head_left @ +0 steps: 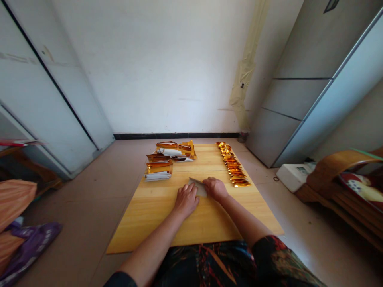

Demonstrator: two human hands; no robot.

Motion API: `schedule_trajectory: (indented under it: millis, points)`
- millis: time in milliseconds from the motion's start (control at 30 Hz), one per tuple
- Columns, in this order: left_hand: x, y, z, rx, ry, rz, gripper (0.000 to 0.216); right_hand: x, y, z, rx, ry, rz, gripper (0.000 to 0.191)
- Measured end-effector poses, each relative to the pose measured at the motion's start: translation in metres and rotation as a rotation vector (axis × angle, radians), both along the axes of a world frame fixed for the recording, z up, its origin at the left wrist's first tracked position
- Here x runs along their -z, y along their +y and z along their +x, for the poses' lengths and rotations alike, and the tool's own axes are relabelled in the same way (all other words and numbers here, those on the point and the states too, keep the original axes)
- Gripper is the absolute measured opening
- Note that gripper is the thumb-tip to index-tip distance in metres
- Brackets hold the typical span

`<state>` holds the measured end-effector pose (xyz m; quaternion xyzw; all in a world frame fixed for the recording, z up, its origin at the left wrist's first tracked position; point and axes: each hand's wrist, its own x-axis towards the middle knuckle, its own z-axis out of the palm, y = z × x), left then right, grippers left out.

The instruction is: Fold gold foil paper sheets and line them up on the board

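A small pale grey sheet [201, 189], perhaps paper or foil, lies on the wooden board [143, 223] with its far edge raised in a fold. My left hand [187, 199] rests on the sheet's left part, fingers stretched forward and pressing it down. At the right end of the fold, my right hand [214, 188] has its fingers closed on the edge; its fingertips are partly hidden. Gold foil packets [236, 169] overlap in a row to the right. Stacked gold-and-white wrapper sheets [160, 167] lie at the back left, near a rolled white piece [169, 152].
A white wall [167, 71] rises behind the board. A grey fridge [287, 103] and a white box [291, 177] stand right, beside wooden furniture [329, 195]. Pale cabinets [54, 87] are on the left, with a purple bag [38, 243] on the tiled floor [86, 191].
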<state>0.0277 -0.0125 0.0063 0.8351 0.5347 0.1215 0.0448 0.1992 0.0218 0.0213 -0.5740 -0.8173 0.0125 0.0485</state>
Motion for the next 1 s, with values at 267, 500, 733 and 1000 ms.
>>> schedule_trajectory:
  millis: [267,500,733,1000]
  points:
    - [-0.004,0.005,0.001,-0.019,0.049,-0.03,0.029,-0.002,0.03,0.006,0.142,0.148,-0.15,0.031]
    - [-0.012,0.009,0.003,-0.027,0.066,-0.073,0.027,0.002,0.044,-0.004,0.108,0.185,-0.164,0.045]
    - [-0.021,0.018,0.001,-0.005,0.059,-0.162,0.029,-0.006,0.055,-0.007,0.084,0.161,-0.235,0.041]
    - [-0.019,0.02,0.001,-0.018,0.051,-0.162,0.033,-0.015,0.063,-0.029,0.055,0.134,-0.293,0.039]
